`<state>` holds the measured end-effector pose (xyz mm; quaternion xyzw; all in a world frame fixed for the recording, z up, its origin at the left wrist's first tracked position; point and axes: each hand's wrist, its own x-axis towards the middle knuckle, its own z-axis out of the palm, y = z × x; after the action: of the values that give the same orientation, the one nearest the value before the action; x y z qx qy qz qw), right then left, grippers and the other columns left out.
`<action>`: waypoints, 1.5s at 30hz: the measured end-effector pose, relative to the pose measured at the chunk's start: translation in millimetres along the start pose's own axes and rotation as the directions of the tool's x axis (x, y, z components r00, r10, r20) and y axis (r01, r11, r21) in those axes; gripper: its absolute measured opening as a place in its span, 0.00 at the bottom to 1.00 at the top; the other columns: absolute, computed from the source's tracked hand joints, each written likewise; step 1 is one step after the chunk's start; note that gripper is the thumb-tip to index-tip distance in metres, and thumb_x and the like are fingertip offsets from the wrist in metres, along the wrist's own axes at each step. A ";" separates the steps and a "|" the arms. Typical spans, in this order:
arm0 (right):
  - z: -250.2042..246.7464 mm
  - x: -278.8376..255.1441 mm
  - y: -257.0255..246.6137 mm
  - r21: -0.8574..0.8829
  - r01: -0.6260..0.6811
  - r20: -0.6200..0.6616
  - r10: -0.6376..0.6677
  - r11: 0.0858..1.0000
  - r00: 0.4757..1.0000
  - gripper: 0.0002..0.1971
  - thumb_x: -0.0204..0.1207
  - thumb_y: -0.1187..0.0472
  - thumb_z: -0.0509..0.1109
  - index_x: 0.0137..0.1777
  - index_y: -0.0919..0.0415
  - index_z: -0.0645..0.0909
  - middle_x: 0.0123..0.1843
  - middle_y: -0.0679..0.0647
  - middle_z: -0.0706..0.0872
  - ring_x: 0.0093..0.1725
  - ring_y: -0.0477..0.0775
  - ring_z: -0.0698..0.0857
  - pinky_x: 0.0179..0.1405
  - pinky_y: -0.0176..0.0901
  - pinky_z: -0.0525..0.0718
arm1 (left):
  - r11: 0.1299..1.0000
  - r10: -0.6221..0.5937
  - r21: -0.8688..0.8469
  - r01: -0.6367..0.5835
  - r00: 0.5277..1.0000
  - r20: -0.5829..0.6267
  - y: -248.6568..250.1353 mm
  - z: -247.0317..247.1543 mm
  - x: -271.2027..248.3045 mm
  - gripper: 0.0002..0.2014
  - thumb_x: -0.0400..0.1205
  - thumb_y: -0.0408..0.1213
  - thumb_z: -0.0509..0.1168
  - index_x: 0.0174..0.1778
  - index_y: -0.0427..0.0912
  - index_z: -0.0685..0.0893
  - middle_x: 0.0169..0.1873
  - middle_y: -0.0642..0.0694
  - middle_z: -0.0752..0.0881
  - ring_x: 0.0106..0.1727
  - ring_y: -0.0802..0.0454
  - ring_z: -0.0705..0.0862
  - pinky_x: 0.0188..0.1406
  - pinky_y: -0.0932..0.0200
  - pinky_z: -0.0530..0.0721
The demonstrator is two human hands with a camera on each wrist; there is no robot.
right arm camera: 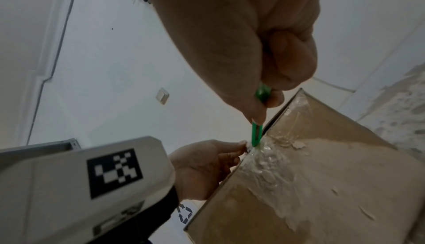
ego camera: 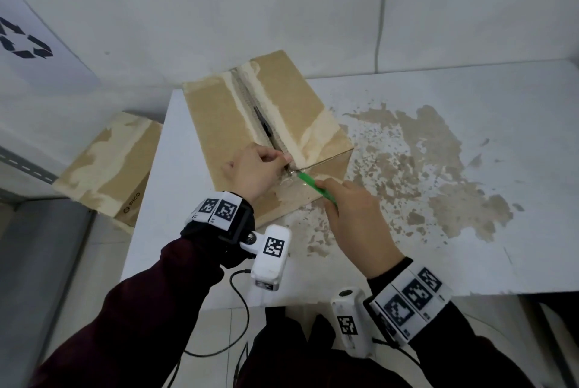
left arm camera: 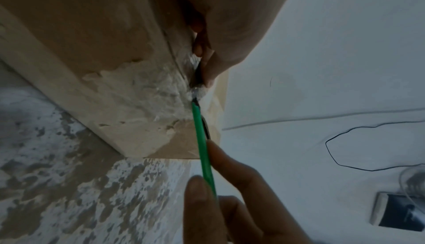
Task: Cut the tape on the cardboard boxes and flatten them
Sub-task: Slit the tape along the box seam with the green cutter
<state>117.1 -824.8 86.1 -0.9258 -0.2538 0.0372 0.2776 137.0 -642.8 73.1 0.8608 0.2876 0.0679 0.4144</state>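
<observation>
Off the left edge of the desk (ego camera: pixel 438 99) a second cardboard box (ego camera: pixel 106 165) sits lower down, near the first but apart from it. It is whole and upright, with pale tape marks across its top; I judge its cutting and flattening are not yet begun.

On the desk's left part stands the box I am working on (ego camera: pixel 219 111). Its top seam (ego camera: pixel 260 115) already gapes as a dark slit between the two flaps, so the long run of tape looks cut. The box keeps its full shape, so nothing is flattened yet.

My left hand (ego camera: pixel 253 173) is at the near end of that seam, fingers curled and pinching the flap edge or the tape there; which of the two I cannot tell.

Just right of it, crumpled clear tape (left arm camera: pixel 147 91) clings over the near top edge and down the front face. This I take to be the last bit holding the flaps.

My right hand (ego camera: pixel 357 221) grips the green cutter (ego camera: pixel 315 188), fingers wrapped round the handle, its tip at that crumpled tape by the seam's end.

What remains, I reckon: finish this end, free the bottom, fold the box flat, then do the other.
</observation>
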 end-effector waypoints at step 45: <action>12.1 5.3 23.8 0.224 0.061 -0.261 -0.001 0.973 0.965 0.15 0.86 0.57 0.48 0.55 0.63 0.74 0.39 0.55 0.78 0.35 0.57 0.75 0.33 0.49 0.72 | 0.792 0.130 0.593 -0.145 0.989 0.068 5.3 4.9 -25.8 0.41 0.71 0.73 0.60 0.60 0.35 0.75 0.60 0.40 0.72 0.63 0.40 0.69 0.62 0.43 0.68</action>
<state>129.9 -833.2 63.6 -0.8802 -0.2239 -0.0593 0.4143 119.8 -663.0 77.1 0.9667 0.2259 -0.0063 0.1200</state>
